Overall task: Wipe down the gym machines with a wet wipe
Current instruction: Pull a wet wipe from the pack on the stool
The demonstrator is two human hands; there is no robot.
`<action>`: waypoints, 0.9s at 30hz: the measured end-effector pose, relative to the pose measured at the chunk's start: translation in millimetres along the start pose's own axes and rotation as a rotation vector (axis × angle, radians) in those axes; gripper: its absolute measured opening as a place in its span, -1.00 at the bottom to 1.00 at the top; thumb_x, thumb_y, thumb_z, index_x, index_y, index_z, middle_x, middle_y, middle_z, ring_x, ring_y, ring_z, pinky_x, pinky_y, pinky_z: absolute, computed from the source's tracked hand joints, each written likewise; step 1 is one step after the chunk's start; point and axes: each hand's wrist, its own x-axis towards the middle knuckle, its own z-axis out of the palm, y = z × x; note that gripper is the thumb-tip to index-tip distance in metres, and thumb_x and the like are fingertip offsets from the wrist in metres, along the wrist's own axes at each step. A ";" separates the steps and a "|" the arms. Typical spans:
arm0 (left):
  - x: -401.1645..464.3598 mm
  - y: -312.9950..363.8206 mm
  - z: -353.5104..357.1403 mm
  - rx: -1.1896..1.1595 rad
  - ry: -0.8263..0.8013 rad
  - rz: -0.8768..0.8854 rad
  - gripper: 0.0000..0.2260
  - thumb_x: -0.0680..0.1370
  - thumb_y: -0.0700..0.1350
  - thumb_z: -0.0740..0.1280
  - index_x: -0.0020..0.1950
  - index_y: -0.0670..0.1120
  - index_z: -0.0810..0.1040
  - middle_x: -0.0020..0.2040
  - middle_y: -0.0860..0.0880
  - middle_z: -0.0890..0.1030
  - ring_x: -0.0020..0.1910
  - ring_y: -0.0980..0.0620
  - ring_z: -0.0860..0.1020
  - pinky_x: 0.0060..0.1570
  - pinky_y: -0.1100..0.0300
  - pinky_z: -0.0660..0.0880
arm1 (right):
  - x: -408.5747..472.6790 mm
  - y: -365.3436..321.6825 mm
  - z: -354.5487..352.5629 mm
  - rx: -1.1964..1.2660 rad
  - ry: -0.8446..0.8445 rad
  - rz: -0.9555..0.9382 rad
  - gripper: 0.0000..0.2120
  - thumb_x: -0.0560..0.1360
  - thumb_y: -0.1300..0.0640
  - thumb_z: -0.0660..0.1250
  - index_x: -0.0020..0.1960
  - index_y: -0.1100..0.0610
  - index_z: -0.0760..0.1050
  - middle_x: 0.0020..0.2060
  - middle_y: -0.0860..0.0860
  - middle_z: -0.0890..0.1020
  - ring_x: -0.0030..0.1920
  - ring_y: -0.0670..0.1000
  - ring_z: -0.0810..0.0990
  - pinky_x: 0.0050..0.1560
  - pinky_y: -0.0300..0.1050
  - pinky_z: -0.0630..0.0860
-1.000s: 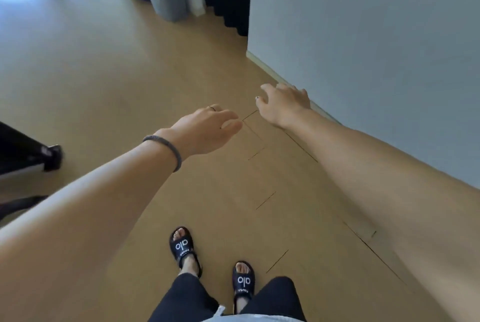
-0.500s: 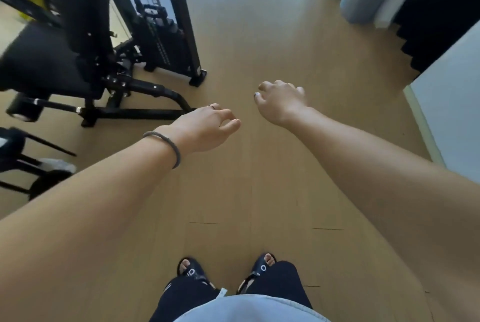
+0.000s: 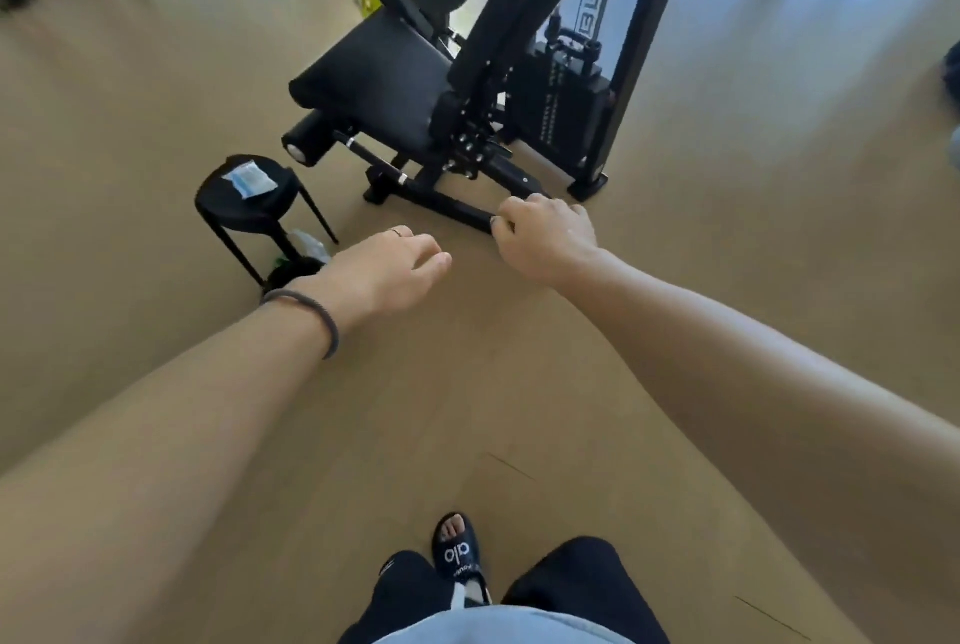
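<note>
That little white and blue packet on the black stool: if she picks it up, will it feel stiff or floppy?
The packet looks like a soft pouch with a crinkled, uneven surface, so probably floppy and light. It lies flat on the round stool, so it is unlikely to roll. Its glossy film could be a little slippery. Both hands hold nothing now.

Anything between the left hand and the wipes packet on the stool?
Nothing visible. The left hand hangs empty in the air, and only bare floor shows between it and the wipes packet lying on the stool.
</note>
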 end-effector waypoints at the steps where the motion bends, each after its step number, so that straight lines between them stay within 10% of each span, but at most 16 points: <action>1: 0.9 -14.2 -3.3 -0.006 -0.005 -0.018 -0.57 0.68 0.24 0.02 0.40 0.07 0.45 0.35 0.01 0.43 0.31 -0.04 0.45 0.31 -0.11 0.42 | 8.8 -13.1 2.4 0.004 0.000 -0.018 -0.63 0.68 -0.06 0.01 0.17 0.04 0.55 0.12 0.06 0.58 0.21 0.19 0.51 0.32 0.15 0.31; 27: 120.0 -292.6 -98.0 -0.231 0.093 -0.417 -0.64 0.68 0.16 0.06 0.34 0.06 0.49 0.29 -0.01 0.45 0.27 -0.07 0.45 0.27 -0.06 0.43 | 290.2 -285.0 72.9 -0.030 -0.172 -0.540 -0.68 0.71 0.02 0.02 0.29 0.11 0.45 0.00 0.07 0.50 0.08 0.19 0.54 0.06 0.07 0.40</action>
